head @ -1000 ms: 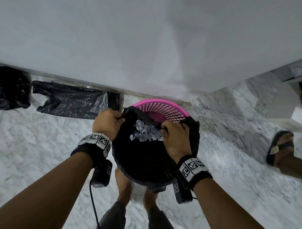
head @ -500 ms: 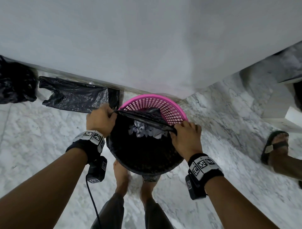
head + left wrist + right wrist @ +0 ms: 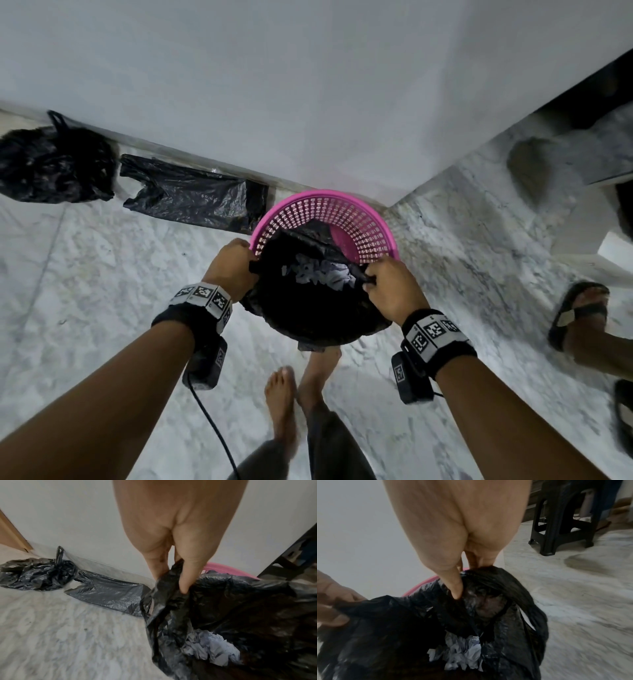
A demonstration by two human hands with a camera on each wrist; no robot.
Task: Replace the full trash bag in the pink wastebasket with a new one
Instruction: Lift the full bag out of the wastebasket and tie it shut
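A full black trash bag (image 3: 308,308) with white crumpled paper (image 3: 318,272) inside hangs lifted, mostly clear of the pink wastebasket (image 3: 342,212), whose mesh wall and bare bottom show behind it. My left hand (image 3: 233,265) grips the bag's left rim, with the thumb (image 3: 187,580) pressed on the plastic. At the right rim my right hand (image 3: 387,284) pinches a gathered handle of the full black trash bag (image 3: 488,582). A flat, empty black bag (image 3: 198,198) lies on the floor by the wall, left of the basket.
A second filled, tied black bag (image 3: 51,164) sits at the far left along the wall. The basket stands in a wall corner on a marble floor. Another person's sandalled foot (image 3: 579,311) is at the right, and a black plastic stool (image 3: 563,520) stands beyond. My bare feet (image 3: 301,387) are under the bag.
Both hands have raised the bag up and toward me, out of the basket, so more of the basket's pink inside shows. The bag's mouth has been drawn narrower.
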